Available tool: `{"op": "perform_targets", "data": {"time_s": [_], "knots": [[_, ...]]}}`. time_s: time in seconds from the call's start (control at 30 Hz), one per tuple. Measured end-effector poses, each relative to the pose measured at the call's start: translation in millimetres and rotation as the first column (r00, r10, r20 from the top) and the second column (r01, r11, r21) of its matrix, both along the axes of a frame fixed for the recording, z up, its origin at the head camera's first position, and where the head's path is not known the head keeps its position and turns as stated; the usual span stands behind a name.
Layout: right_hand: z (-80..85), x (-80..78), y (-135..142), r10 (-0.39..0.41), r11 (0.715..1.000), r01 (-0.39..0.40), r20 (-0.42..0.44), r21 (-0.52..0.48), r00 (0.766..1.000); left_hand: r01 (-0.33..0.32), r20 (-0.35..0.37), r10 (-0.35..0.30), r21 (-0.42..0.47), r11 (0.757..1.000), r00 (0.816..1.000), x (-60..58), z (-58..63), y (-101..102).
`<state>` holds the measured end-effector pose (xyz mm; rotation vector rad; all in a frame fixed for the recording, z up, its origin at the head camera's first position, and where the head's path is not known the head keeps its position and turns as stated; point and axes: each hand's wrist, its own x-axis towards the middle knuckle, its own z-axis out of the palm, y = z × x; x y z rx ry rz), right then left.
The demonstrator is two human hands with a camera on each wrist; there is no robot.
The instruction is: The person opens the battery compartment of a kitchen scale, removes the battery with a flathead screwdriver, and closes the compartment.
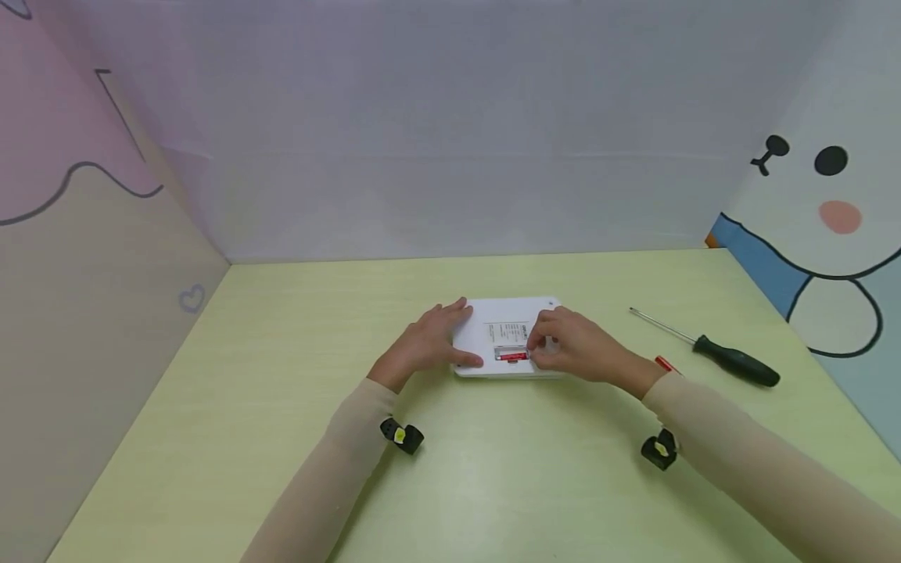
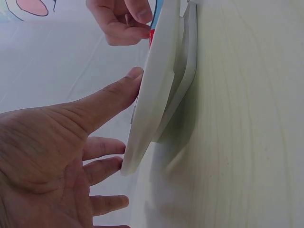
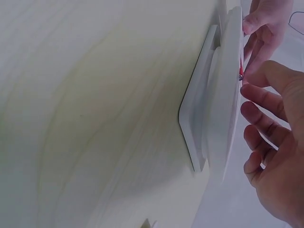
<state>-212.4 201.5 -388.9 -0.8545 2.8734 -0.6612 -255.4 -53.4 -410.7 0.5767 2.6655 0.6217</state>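
A flat white device [image 1: 475, 332] lies on the table with its printed label and open battery slot facing up. A second white plate [image 2: 186, 61] shows beneath it in the left wrist view. In the slot sits a red battery [image 1: 511, 356]; its metal end pokes up slightly in the right wrist view. My right hand [image 1: 580, 344] pinches at the battery's right end with thumb and forefinger, the other fingers bent. My left hand [image 1: 431, 340] rests along the device's left edge, thumb on its back, fingers spread and fairly straight.
To the right lies a screwdriver [image 1: 735, 361] with a dark green handle, its shaft pointing up and left. Another red battery [image 1: 664, 363] lies beyond the right forearm, partly hidden by it. A pale fabric wall [image 1: 450, 156] rises behind the yellowish table [image 1: 296, 336].
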Motion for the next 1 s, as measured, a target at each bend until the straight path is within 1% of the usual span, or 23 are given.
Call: {"op": "perform_targets", "data": {"time_s": [0.1, 0.23, 0.4, 0.57, 0.87, 1.0], "knots": [[-0.5, -2.4, -3.0, 0.031, 0.999, -0.031, -0.012, 0.012, 0.999, -0.002, 0.004, 0.002, -0.001, 1.0, 1.0, -0.3, 0.2, 1.0], [1.3, -5.8, -6.1, 0.066, 0.997, -0.065, -0.034, 0.051, 0.997, 0.001, 0.002, -0.001, -0.007, 1.0, 1.0, -1.6, 0.6, 1.7], [4.0, -8.9, -10.7, 0.077, 0.993, -0.076, -0.012, 0.096, 0.997, 0.003, 0.001, -0.003, -0.01, 1.0, 1.0, -2.2, 0.6, 1.5], [3.1, -10.4, -13.9, 0.058, 0.993, -0.06, 0.02, 0.098, 0.998, -0.002, -0.001, 0.002, -0.013, 1.0, 1.0, -1.8, -0.7, 1.2], [0.5, -6.7, -10.4, 0.022, 0.998, -0.022, 0.006, 0.06, 1.0, -0.002, -0.004, 0.002, -0.007, 1.0, 1.0, -1.9, -1.7, 1.6], [1.9, -5.6, -6.1, -0.016, 0.999, 0.015, 0.016, 0.039, 1.0, 0.004, -0.011, -0.004, -0.013, 1.0, 1.0, -2.3, -2.4, 1.4]]}}
